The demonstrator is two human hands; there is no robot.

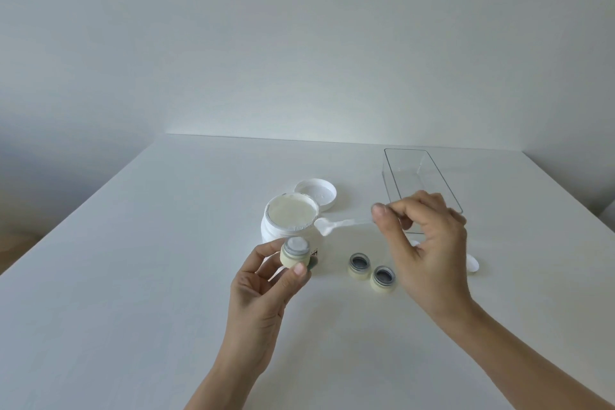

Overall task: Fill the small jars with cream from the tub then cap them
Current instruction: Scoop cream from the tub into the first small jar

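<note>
An open white tub (290,216) full of cream stands mid-table. Just in front of it my left hand (263,289) pinches a small pale-yellow jar (295,251) whose mouth shows white cream. My right hand (422,243) pinches the handle of a clear plastic spoon (336,225); its bowl, smeared with cream, hangs beside the tub's right rim. Two more small jars (359,265) (383,279) stand uncapped with dark insides, right of the tub and under my right hand. A small white cap (472,264) peeks out behind my right hand.
The tub's white lid (316,191) lies upside down behind the tub. A clear rectangular plastic tray (422,183) sits at the back right. The white table (133,276) ends at its far edge against a plain wall.
</note>
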